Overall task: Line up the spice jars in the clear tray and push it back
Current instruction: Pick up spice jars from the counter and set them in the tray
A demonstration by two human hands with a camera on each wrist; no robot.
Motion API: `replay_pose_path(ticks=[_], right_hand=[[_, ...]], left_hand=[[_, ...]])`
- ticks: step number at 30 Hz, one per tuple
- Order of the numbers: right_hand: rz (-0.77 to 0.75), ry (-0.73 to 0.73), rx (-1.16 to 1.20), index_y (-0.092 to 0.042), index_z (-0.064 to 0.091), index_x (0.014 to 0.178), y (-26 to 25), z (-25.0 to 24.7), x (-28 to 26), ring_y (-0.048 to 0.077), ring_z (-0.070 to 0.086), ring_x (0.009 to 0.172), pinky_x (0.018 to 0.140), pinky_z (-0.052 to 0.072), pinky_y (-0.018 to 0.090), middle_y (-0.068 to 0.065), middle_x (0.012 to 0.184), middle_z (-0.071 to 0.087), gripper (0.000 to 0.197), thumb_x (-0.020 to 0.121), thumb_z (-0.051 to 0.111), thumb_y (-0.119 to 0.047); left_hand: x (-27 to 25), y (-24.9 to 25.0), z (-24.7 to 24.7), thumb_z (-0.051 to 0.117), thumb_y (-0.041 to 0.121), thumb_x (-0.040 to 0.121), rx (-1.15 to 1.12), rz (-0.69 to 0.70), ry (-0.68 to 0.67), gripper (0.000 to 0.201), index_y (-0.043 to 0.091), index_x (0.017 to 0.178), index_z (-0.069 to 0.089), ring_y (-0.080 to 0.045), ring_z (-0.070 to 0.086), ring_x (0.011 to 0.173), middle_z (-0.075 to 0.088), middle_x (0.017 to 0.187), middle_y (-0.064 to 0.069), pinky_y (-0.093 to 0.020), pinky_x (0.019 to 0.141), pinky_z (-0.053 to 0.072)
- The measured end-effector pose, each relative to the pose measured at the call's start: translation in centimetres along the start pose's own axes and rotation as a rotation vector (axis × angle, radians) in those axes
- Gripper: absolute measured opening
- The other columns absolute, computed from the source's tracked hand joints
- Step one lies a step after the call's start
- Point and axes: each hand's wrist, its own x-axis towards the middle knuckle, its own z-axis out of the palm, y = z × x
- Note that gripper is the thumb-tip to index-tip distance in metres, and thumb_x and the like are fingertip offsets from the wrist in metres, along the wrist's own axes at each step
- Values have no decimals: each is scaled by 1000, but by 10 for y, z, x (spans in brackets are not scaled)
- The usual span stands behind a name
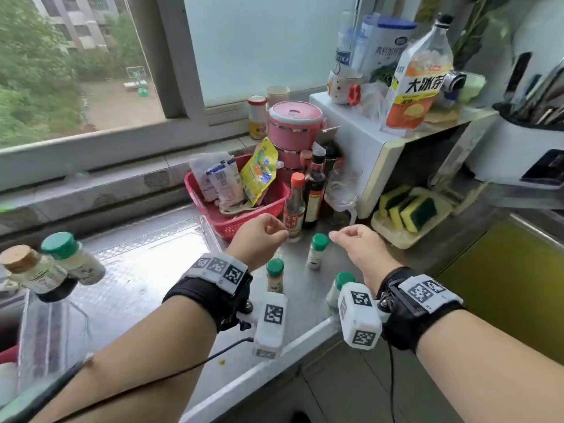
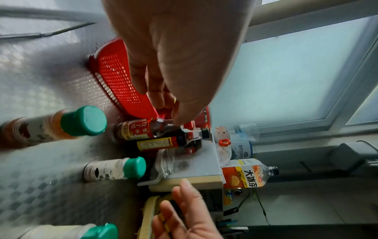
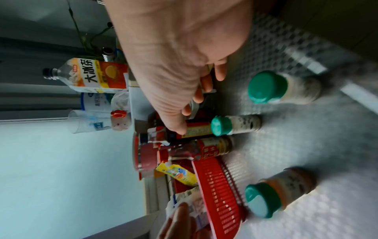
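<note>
Clear tray: the see-through plastic tray sits on the patterned steel counter to your left, its far corner just beside the red mesh basket; whether any jar stands inside its walls, you cannot tell.

Basket: the red perforated plastic basket holds upright packets and a yellow pouch, against the window ledge.

Sauce bottles: a brown glass bottle with an orange cap and a dark bottle with a red label stand side by side right of the basket.

Jars at left: a green-capped spice jar with pale contents and a tan-capped jar stand touching at the near left.

Jars on counter: three green-capped spice jars stand apart between your wrists — a pale one farthest from you, an orange-brown one near your left wrist, and one partly hidden by your right wrist camera.

Left hand: hovering above the counter in front of the basket, fingers loosely curled, thumb and forefinger tips close together, holding nothing.

Right hand: raised just right of the farthest jar, fingers relaxed and bent toward it, clear of it and holding nothing.
</note>
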Motion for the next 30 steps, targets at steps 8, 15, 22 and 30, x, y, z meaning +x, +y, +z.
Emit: replay_pose_path(ticks=[8,15,22,30], right_hand=[[151,-113,-353,-19,54,120,58,-6,3,28,55,114,99,47,42,10,127,50,56,71,81,-15],[125,-84,-339,-15,66,99,62,-7,4,25,64,93,84,54,42,9,101,69,29,73,76,-22],[71,-224,-61,-17,67,103,20,7,-4,16,59,67,64,40,30,3,87,68,28,81,70,-35],[-17,-338,133,-15,68,94,-5,33,-2,12,54,57,60,40,30,5,79,66,39,79,68,-51]], left_hand=[[1,1,21,62,33,85,-15,-23,-59,15,20,93,65,-9,56,69,66,87,2,-25,57,43],[-7,4,32,66,27,84,-89,-67,-132,17,18,98,66,-12,59,75,65,85,3,-27,68,50],[-13,-4,39,74,22,78,-131,-73,-357,52,18,127,56,-17,63,107,64,118,-1,-38,95,53],[-15,-7,26,67,23,84,-176,-47,-308,47,20,128,50,-19,63,72,71,94,-12,-35,69,56]])
